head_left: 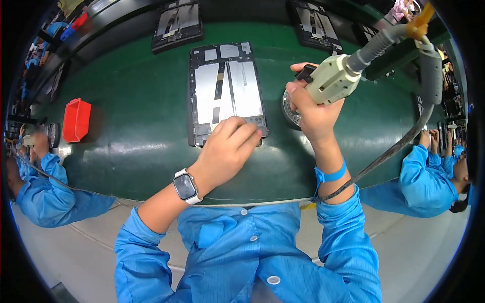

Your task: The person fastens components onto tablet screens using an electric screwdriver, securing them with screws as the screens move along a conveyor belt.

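An opened tablet [207,93] with a black frame and silver inner panels lies on the green worktable in front of me. My left hand [225,146] rests over its near edge, toward the right corner. The fingers are bent close together, and the fingertips hide whatever is under them. My right hand [318,113] grips a pale electric screwdriver [331,81] with a black lever and a thick cable. Its tip is out of sight behind the hand. Partly covered by that hand is a round metal disc with small holes [288,108], right of the tablet.
A red plastic bin [77,121] stands at the left. More opened tablets [177,25] [316,25] lie at the far side. The screwdriver's grey cable [399,144] loops down past my right forearm. Co-workers in blue [45,187] [427,177] sit on both sides.
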Motion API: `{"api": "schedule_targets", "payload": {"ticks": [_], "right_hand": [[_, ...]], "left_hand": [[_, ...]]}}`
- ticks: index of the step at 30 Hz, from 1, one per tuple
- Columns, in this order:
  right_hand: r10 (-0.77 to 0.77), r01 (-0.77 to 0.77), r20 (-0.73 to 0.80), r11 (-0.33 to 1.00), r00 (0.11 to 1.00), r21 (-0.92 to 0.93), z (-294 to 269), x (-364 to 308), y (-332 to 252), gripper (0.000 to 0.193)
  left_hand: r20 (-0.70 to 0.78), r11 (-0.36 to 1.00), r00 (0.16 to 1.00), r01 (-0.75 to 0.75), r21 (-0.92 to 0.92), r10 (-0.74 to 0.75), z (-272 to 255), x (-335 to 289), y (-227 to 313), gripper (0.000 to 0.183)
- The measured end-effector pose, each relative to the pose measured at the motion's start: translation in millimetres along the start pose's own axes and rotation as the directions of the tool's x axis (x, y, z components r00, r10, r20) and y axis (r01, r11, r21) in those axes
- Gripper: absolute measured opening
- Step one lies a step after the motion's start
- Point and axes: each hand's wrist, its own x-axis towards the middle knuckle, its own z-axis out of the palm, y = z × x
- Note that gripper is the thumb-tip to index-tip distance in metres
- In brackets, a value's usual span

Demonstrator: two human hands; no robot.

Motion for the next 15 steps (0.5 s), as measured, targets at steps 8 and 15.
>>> {"api": "schedule_targets", "payload": {"ticks": [8,15], "right_hand": [[0.121,-0.144,0.109,0.961,0.987,0.236,14.8,-27.4,-11.5,0.030],[0.182,-0.212,0.160,0.957,0.970,0.198,20.1,-33.7,-5.9,0.031]], "left_hand": [[-0.079,0.996,0.994,0.072,0.046,-0.069,6.3,-5.4,7.9,0.031],[-0.091,0.998,0.995,0.040,0.041,-0.037,6.3,-9.2,4.8,0.022]]}}
